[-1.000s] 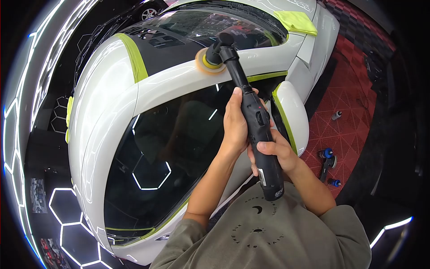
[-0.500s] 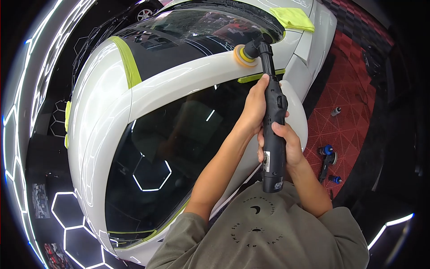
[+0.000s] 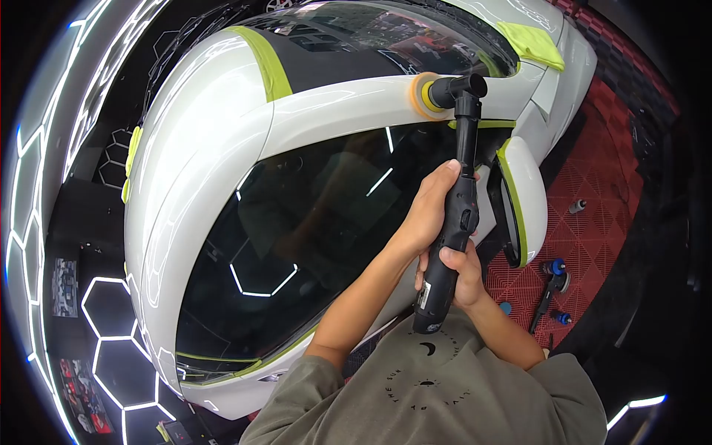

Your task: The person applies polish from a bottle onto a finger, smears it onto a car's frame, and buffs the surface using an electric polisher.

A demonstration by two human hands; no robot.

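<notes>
Both hands grip a black cordless polisher (image 3: 465,194). My left hand (image 3: 436,202) wraps its neck from the left side, thumb lying along the body. Lower down, my right hand (image 3: 465,273) closes round the handle near its base. At the tool's angled head, an orange and yellow foam pad (image 3: 424,98) stands on edge against the white roof pillar (image 3: 341,111) of a car, above the dark side window (image 3: 297,215). The fingers behind the handle are partly hidden.
Green masking tape (image 3: 267,63) edges the roof and glass. A yellow-green cloth (image 3: 532,46) lies beside the windscreen. The taped side mirror (image 3: 530,200) sticks out at right. On the red floor tiles (image 3: 593,178) are a small bottle (image 3: 578,206) and another polisher (image 3: 547,297).
The view has shifted, and the car's side mirror now shows more fully. The polisher leans more, its base swung left, and the pad sits slightly farther back along the pillar.
</notes>
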